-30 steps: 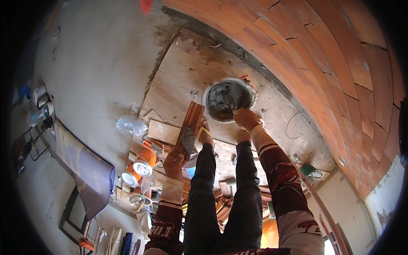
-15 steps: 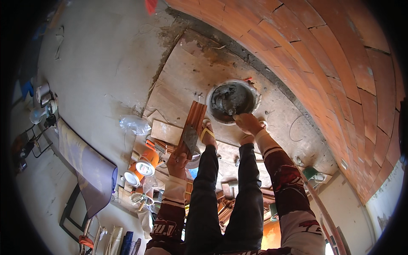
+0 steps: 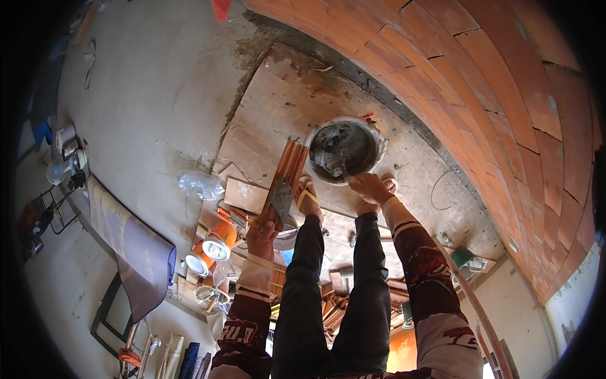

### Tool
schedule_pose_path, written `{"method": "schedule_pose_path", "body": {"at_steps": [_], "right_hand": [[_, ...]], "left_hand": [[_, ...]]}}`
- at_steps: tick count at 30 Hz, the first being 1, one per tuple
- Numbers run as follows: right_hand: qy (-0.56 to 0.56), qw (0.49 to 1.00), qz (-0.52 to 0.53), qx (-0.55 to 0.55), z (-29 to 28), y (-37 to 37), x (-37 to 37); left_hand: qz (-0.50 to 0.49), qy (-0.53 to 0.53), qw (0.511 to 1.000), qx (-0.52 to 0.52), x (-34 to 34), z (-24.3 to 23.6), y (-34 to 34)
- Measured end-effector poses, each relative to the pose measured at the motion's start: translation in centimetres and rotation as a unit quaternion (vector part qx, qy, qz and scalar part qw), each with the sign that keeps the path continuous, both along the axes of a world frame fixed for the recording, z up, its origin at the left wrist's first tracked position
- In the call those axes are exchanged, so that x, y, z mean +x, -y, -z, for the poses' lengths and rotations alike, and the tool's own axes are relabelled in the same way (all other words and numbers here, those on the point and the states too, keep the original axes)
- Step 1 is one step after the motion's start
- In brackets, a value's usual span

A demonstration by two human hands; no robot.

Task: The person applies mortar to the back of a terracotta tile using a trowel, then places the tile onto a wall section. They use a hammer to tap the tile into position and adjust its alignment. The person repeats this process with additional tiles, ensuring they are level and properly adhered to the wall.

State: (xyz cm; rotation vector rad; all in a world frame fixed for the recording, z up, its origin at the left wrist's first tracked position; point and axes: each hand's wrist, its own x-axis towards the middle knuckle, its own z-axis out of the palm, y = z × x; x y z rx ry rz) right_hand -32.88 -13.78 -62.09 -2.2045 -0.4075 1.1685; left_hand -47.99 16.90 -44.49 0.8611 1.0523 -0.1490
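Note:
My left hand (image 3: 262, 232) is closed on the lower end of a long, ridged red clay brick (image 3: 292, 163). A smear of grey mortar (image 3: 280, 194) coats part of its face. My right hand (image 3: 370, 187) is at the near rim of a round basin (image 3: 382, 146), its fingers wrapped round the handle of a trowel (image 3: 331, 160). The trowel's blade, caked in mortar, lies in the wet grey mortar (image 3: 355, 140) inside the basin; most of the handle is hidden by my fingers.
A red brick wall (image 3: 480, 126) rises on the right. Left of my feet are a clear plastic bag (image 3: 201, 185), a pale board (image 3: 247, 195) and orange buckets (image 3: 219, 242). Stacked clay bricks (image 3: 338, 312) lie behind my legs. A purple sheet (image 3: 136, 237) stands farther left.
My left hand and the brick have shifted slightly nearer to me. In the basin, the trowel blade has moved a little to the left through the mortar.

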Motion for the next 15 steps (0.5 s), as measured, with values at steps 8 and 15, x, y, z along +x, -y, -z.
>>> {"method": "schedule_pose_path", "body": {"at_steps": [8,15], "right_hand": [[-0.133,0.985,0.113,-0.004,-5.4,0.0,-0.8],[0.125,0.962,0.224,0.095,-14.8,-0.3,-4.7]], "left_hand": [[0.033,0.011,0.999,0.018,-0.3,1.7,-0.7],[0.002,0.033,0.999,0.027,3.7,-0.4,2.0]]}}
